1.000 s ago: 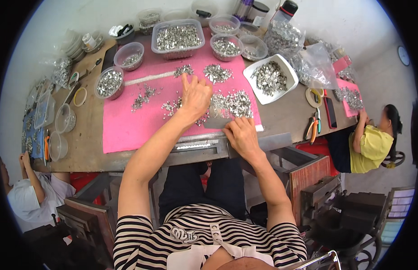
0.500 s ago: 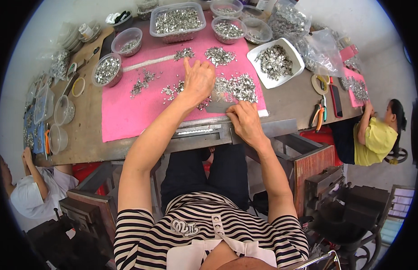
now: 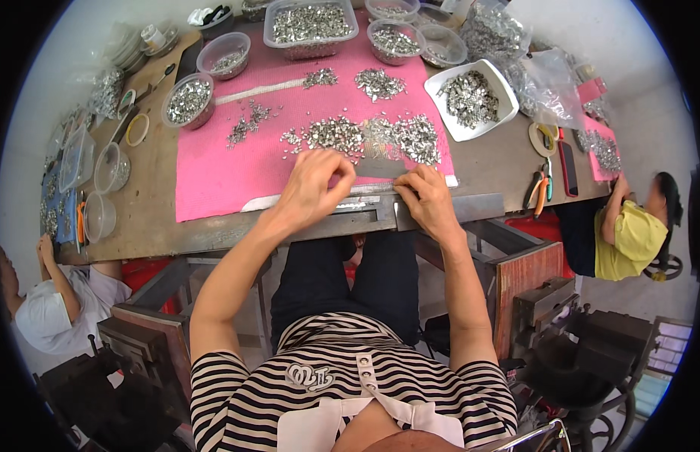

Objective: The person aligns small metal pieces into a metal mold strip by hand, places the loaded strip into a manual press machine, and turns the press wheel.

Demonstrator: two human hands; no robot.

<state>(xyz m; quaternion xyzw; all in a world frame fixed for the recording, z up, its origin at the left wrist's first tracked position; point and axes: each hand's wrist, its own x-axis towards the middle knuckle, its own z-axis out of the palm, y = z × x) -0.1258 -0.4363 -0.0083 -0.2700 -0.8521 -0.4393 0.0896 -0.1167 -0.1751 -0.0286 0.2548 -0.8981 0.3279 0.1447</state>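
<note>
My left hand (image 3: 317,188) is over the near edge of the pink mat (image 3: 222,173), thumb and fingers curled in together; anything between them is too small to make out. My right hand (image 3: 427,197) is closed in a pinch beside a flat grey metal plate (image 3: 380,167), close to the table's front edge; its fingers hide what they hold. Just beyond both hands lie a pile of small shiny metal pieces (image 3: 335,135) and another metal-piece pile (image 3: 418,141). Below them, a slotted metal fixture (image 3: 357,216) runs along the front edge.
Clear tubs of metal pieces, including a large rectangular tub (image 3: 308,47), line the back. A white tray (image 3: 482,130) of pieces is at right, near pliers (image 3: 544,190), a tape roll (image 3: 541,141) and a red-edged phone (image 3: 568,169). People sit at both sides.
My left hand has come back from the far small pile toward the front edge, its pointing finger now curled in. My right hand stays by the plate. The view has shifted slightly.
</note>
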